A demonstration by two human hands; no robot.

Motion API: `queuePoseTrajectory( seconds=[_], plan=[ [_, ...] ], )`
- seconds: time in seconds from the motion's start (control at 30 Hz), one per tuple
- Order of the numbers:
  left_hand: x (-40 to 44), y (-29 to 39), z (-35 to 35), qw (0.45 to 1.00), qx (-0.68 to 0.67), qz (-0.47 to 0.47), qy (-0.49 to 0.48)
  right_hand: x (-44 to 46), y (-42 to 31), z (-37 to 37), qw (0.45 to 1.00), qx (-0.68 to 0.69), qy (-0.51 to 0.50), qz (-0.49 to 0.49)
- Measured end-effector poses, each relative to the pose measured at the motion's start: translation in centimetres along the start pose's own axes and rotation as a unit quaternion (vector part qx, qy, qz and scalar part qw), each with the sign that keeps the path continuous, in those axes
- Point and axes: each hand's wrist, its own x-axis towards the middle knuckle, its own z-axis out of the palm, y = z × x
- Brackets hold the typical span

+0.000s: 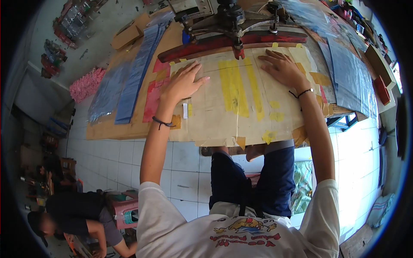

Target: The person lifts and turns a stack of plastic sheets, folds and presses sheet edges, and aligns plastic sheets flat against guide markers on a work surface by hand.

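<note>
My left hand [184,81] lies flat with its fingers spread on the left part of a pale board [206,116] patched with yellow tape [234,88]. On the board's right part rests my right hand [283,69], palm down and fingers apart. Neither hand holds anything. Just beyond my fingertips, a long red bar [193,48] hangs from a dark metal machine frame [232,21] and runs across the board's far edge. A small white strip [185,111] sits below my left hand.
Stacked blue plastic sheets [140,73] lie at the left of the wooden table [103,132], with more clear-wrapped sheets [350,73] at the right. A cardboard box [129,32] stands at the back left. Another person [73,210] bends beside a pink stool [124,208] at the lower left.
</note>
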Motion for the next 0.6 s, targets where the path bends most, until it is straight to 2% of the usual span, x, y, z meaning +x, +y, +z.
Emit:
queuePoseTrajectory(
  seconds=[0.1,0.37,0.6],
  plan=[
    [0.7,-0.8,0.6,1.000,-0.017,-0.008,0.008,0.0,-0.5,-0.4,0.999,-0.016,-0.024,0.020],
    [0.9,-0.6,1.5,0.999,0.051,-0.007,0.013,0.6,-0.3,0.4,0.999,-0.037,0.004,0.020],
    [0.9,-0.7,1.7,0.999,0.024,-0.013,0.039,0.4,-1.0,0.3,0.999,-0.036,0.030,0.025]
  ],
)
